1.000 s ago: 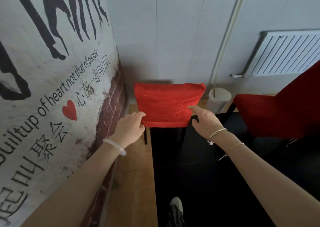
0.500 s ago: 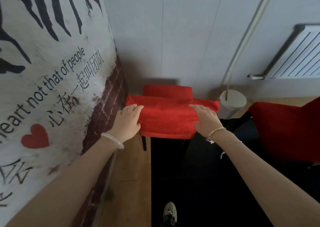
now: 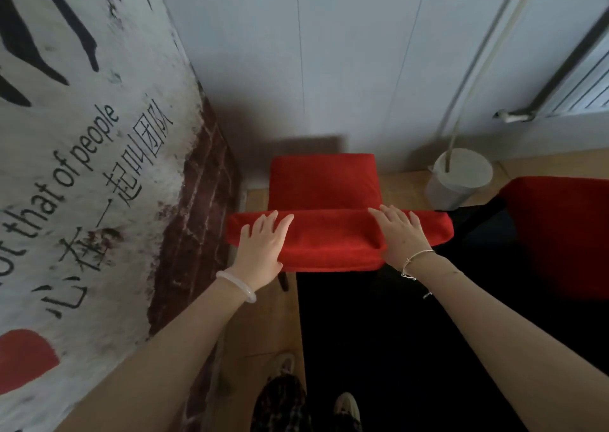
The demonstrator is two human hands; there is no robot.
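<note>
A red fabric-covered chair (image 3: 324, 181) stands in the corner, seen from above and behind. Its red backrest (image 3: 333, 242) runs across the middle of the view, with the seat beyond it. My left hand (image 3: 263, 245) lies flat on the backrest's left end, fingers straight and spread. My right hand (image 3: 400, 234) lies flat on its top toward the right, fingers straight. Neither hand curls round the fabric as far as I can see.
A printed wall (image 3: 99, 168) with black lettering closes in on the left. A pale bucket (image 3: 458, 178) with a pole stands at the back right, under a radiator (image 3: 580, 92). A second red chair (image 3: 560, 230) sits at the right. A black mat (image 3: 412, 349) covers the wooden floor.
The view has tipped down and closer, so the chair's seat now shows past the backrest. Both hands have gone from the backrest's lower sides to lying flat on its top.
</note>
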